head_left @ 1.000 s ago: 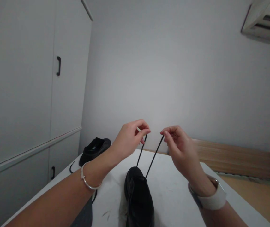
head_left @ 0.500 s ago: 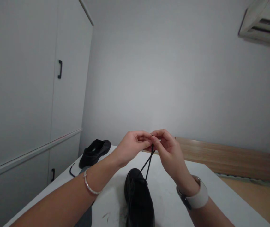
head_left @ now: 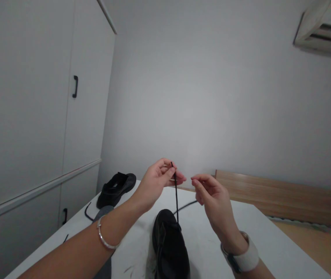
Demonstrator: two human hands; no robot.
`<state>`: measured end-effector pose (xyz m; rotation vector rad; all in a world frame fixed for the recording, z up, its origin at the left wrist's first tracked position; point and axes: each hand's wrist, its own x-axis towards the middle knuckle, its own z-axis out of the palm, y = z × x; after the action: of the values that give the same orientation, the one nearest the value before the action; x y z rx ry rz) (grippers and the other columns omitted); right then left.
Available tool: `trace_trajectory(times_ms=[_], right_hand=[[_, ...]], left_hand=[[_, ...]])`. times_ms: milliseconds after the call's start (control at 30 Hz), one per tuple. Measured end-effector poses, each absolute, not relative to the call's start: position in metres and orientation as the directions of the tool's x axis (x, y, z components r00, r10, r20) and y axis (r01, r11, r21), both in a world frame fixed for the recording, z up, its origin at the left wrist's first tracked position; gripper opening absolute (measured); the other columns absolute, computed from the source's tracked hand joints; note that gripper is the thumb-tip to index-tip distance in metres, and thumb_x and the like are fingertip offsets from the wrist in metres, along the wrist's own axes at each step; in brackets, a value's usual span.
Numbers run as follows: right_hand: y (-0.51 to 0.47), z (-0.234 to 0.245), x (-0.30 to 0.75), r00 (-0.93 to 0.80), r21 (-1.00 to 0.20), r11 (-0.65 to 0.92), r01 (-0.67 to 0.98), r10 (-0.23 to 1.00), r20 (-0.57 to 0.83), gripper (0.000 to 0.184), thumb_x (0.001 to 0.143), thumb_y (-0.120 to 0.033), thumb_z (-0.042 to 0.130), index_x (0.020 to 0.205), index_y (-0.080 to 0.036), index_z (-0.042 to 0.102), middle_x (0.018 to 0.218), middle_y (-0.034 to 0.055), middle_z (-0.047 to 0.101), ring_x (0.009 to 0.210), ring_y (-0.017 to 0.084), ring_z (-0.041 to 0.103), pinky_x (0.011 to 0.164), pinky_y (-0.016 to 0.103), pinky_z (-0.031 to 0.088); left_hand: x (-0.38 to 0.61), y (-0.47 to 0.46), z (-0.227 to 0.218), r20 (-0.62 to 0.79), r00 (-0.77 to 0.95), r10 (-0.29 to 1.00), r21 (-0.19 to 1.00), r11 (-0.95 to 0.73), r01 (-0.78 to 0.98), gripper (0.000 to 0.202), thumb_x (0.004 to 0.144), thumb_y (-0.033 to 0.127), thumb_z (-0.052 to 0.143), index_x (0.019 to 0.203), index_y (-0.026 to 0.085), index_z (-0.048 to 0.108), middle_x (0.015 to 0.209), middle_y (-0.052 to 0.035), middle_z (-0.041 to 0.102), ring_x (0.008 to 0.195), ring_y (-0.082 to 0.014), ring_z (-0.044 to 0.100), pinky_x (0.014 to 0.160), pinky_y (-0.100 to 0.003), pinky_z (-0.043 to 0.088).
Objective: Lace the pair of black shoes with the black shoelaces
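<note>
A black shoe point(head_left: 169, 248) lies on the white table point(head_left: 264, 248) right in front of me, toe pointing away. My left hand point(head_left: 159, 182) pinches one black lace end point(head_left: 176, 193) and holds it taut straight up from the shoe. My right hand point(head_left: 208, 193) hovers just right of it, fingers loosely curled and holding nothing. The other lace end point(head_left: 186, 205) lies slack on the table beyond the shoe's toe. A silver bangle is on my left wrist and a white watch band on my right.
A second black shoe point(head_left: 115, 188) sits at the table's far left corner with a loose black lace point(head_left: 87, 211) beside it. White cupboards point(head_left: 37, 116) stand on the left. A wooden board point(head_left: 278, 197) lies behind the table. An air conditioner point(head_left: 324, 29) hangs top right.
The hands came together above the shoe with both lace ends. The right hand then let its end go; that end dropped onto the table, and the left hand kept its own end taut.
</note>
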<state>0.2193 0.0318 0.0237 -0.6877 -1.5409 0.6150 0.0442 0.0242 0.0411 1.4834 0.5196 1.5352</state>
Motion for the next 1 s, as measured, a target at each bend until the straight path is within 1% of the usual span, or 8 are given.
trace_trajectory(times_ms=[67, 167, 233, 367, 533, 733, 867, 1000], right_hand=[[0.033, 0.019, 0.233, -0.068, -0.725, 0.673, 0.145, 0.738, 0.672, 0.027, 0.083, -0.044, 0.07, 0.087, -0.018, 0.067, 0.068, 0.0005, 0.062, 0.053, 0.013, 0.049, 0.046, 0.024, 0.037], [0.033, 0.006, 0.258, -0.177, -0.646, 0.662, 0.379, 0.738, 0.652, 0.023, 0.089, -0.042, 0.063, 0.088, -0.019, 0.066, 0.073, 0.0025, 0.064, 0.062, 0.017, 0.055, 0.055, 0.027, 0.042], [0.034, -0.009, 0.273, -0.273, -0.546, 0.649, 0.53, 0.74, 0.614, 0.021, 0.094, -0.038, 0.056, 0.088, -0.02, 0.065, 0.074, 0.0028, 0.064, 0.064, 0.018, 0.055, 0.058, 0.029, 0.043], [0.037, -0.044, 0.291, -0.467, -0.369, 0.654, 0.66, 0.742, 0.481, 0.024, 0.098, -0.026, 0.046, 0.088, -0.019, 0.067, 0.086, 0.0071, 0.067, 0.081, 0.022, 0.062, 0.074, 0.033, 0.047], [0.042, -0.07, 0.291, -0.561, -0.252, 0.636, 0.73, 0.767, 0.31, 0.019, 0.096, -0.029, 0.058, 0.085, -0.021, 0.072, 0.082, 0.0046, 0.07, 0.084, 0.025, 0.063, 0.085, 0.04, 0.045], [0.053, -0.084, 0.29, -0.54, -0.277, 0.657, 0.702, 0.743, 0.395, 0.032, 0.097, -0.042, 0.054, 0.077, -0.02, 0.067, 0.073, 0.0038, 0.063, 0.076, 0.024, 0.059, 0.078, 0.04, 0.045], [0.063, -0.096, 0.302, -0.491, -0.346, 0.671, 0.656, 0.727, 0.48, 0.04, 0.097, -0.05, 0.051, 0.071, -0.021, 0.061, 0.068, 0.0009, 0.059, 0.069, 0.021, 0.058, 0.089, 0.044, 0.042], [0.068, -0.101, 0.317, -0.436, -0.415, 0.646, 0.641, 0.751, 0.496, 0.044, 0.095, -0.055, 0.05, 0.068, -0.021, 0.059, 0.068, 0.0024, 0.059, 0.068, 0.022, 0.057, 0.075, 0.039, 0.045]], left_hand=[[0.033, 0.03, 0.033, 0.531, 0.115, 0.84, 0.833, -0.492, -0.253, 0.036, 0.084, 0.05, 0.064, 0.092, 0.018, 0.048, 0.077, 0.0003, 0.059, 0.066, -0.0134, 0.061, 0.068, -0.029, 0.053], [0.009, 0.039, 0.015, 0.521, 0.095, 0.848, 0.853, -0.515, -0.087, 0.035, 0.086, 0.05, 0.057, 0.093, 0.018, 0.047, 0.069, 0.0045, 0.05, 0.049, -0.0068, 0.038, 0.049, -0.02, 0.033], [-0.007, 0.041, -0.001, 0.503, 0.124, 0.855, 0.859, -0.511, 0.032, 0.03, 0.087, 0.046, 0.054, 0.089, 0.017, 0.048, 0.066, 0.0053, 0.048, 0.047, -0.0073, 0.03, 0.047, -0.021, 0.022], [-0.029, 0.035, -0.038, 0.402, 0.26, 0.878, 0.777, -0.477, 0.409, 0.013, 0.09, 0.028, 0.049, 0.082, 0.018, 0.051, 0.072, -0.0006, 0.062, 0.061, -0.0135, 0.046, 0.058, -0.024, 0.03], [-0.028, 0.019, -0.073, 0.257, 0.333, 0.907, 0.632, -0.418, 0.653, 0.011, 0.09, 0.018, 0.045, 0.088, 0.019, 0.056, 0.073, -0.0022, 0.066, 0.071, -0.019, 0.057, 0.065, -0.027, 0.034], [-0.023, 0.016, -0.077, 0.216, 0.33, 0.919, 0.55, -0.394, 0.737, 0.01, 0.086, 0.028, 0.064, 0.084, 0.019, 0.068, 0.078, -0.0018, 0.068, 0.074, -0.0181, 0.059, 0.065, -0.024, 0.034], [-0.03, 0.021, -0.075, 0.235, 0.282, 0.93, 0.538, -0.366, 0.759, 0.016, 0.087, 0.029, 0.064, 0.08, 0.018, 0.073, 0.073, -0.0019, 0.068, 0.07, -0.0167, 0.058, 0.064, -0.024, 0.034], [-0.039, 0.022, -0.078, 0.241, 0.244, 0.94, 0.56, -0.34, 0.756, 0.016, 0.085, 0.029, 0.066, 0.077, 0.017, 0.074, 0.067, -0.0005, 0.065, 0.065, -0.015, 0.055, 0.059, -0.023, 0.031]])
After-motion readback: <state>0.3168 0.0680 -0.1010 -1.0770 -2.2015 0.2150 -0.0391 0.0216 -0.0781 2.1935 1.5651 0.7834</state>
